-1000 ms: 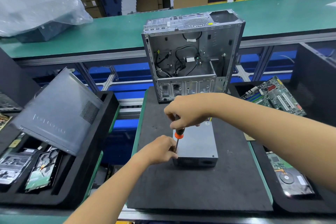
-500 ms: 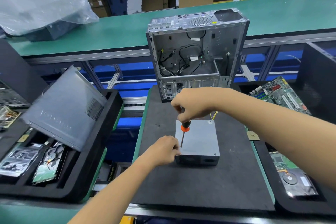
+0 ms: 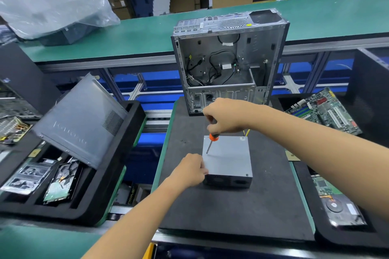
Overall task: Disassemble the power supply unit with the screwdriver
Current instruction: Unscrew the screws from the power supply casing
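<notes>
Screwdriver (image 3: 211, 141) handle hidden in right hand (image 3: 226, 115); left hand (image 3: 190, 169) grips power supply unit (image 3: 227, 159).

The power supply unit (image 3: 228, 157) is set on the mat (image 3: 231, 212), near its middle. At the mat's far edge, behind the unit, an opened computer case (image 3: 229, 59) is stood upright. The left hand (image 3: 189, 171) is placed at the unit's near left corner; the screwdriver (image 3: 211, 142) is held over its far left part by the right hand (image 3: 226, 115). A side panel (image 3: 82, 120) is leaned in the tray (image 3: 117, 174) left of the mat, and a circuit board (image 3: 324, 111) is laid to the mat's right
</notes>
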`<action>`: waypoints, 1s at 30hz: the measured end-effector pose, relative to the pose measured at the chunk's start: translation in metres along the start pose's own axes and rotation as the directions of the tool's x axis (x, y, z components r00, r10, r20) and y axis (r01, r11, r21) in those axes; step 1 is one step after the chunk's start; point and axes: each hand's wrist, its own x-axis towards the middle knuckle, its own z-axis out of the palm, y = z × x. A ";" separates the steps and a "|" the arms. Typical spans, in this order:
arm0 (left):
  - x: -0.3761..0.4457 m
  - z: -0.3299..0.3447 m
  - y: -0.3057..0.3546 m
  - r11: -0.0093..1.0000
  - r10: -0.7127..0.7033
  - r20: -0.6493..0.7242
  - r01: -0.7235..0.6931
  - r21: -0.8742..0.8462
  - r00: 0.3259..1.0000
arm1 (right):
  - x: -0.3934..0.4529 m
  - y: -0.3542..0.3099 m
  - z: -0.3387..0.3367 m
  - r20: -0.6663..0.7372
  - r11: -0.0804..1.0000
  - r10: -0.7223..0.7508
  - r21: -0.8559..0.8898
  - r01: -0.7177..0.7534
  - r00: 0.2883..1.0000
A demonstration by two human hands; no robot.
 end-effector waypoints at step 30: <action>-0.020 0.018 0.026 0.886 0.023 -0.141 0.046 0.461 0.990 | -0.018 -0.005 0.009 0.032 1.000 0.013 -0.022 -0.012 0.999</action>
